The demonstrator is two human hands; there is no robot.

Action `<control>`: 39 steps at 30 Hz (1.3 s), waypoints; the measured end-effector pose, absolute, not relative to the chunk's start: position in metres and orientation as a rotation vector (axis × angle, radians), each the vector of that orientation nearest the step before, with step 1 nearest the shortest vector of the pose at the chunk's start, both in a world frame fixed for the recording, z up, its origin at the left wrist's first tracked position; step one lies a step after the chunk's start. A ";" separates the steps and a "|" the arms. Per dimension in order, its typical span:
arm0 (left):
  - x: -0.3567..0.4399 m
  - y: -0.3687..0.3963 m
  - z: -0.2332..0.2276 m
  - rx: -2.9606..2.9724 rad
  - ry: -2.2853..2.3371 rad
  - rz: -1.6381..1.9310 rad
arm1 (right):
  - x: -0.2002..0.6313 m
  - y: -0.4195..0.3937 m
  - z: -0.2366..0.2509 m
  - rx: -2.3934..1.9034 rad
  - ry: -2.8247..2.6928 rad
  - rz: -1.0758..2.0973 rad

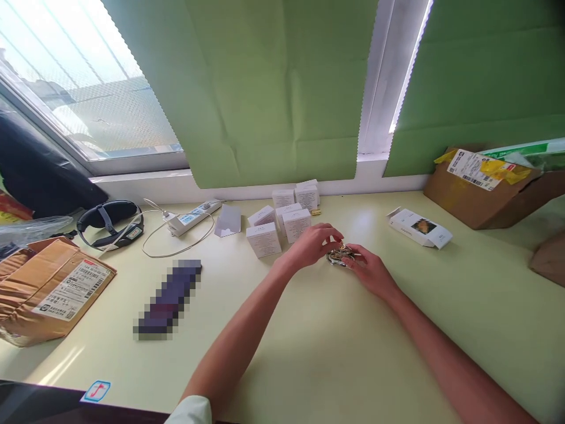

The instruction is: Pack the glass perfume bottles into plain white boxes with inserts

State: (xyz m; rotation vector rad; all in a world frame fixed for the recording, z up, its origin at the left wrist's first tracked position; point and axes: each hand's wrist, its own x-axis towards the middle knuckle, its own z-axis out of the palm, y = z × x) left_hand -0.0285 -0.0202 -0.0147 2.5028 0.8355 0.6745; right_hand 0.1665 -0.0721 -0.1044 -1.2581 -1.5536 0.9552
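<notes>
A small, shiny silver-and-gold metal object [338, 257] sits low at the table between my two hands; its exact kind is too small to make out. My left hand [314, 244] reaches over it from the left, fingers bent and closed at its gold-coloured top. From the right, my right hand [371, 270] grips its side with thumb and fingers. The fingers partly cover the object. Just beyond my left hand stand several small white boxes [263, 240] with printed text, grouped together. A little gold-coloured piece [315, 212] lies beside them.
An opened white box [419, 228] lies at right, before a brown carton [474, 194]. At left are a taped parcel [57, 288], a black head strap [110, 224], a power strip [194, 218] with a looping cable, a grey card [228, 220] and a blurred dark item [168, 300].
</notes>
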 end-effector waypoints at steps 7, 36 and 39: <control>-0.018 -0.021 -0.024 2.532 0.794 0.738 | 0.167 -0.072 -0.106 -1.269 -1.581 0.889; -0.016 -0.027 -0.064 2.105 0.826 1.176 | 0.164 -0.077 -0.106 -1.096 -1.707 0.711; -0.015 -0.027 -0.062 2.105 0.830 1.156 | 0.163 -0.077 -0.105 -1.083 -1.737 0.655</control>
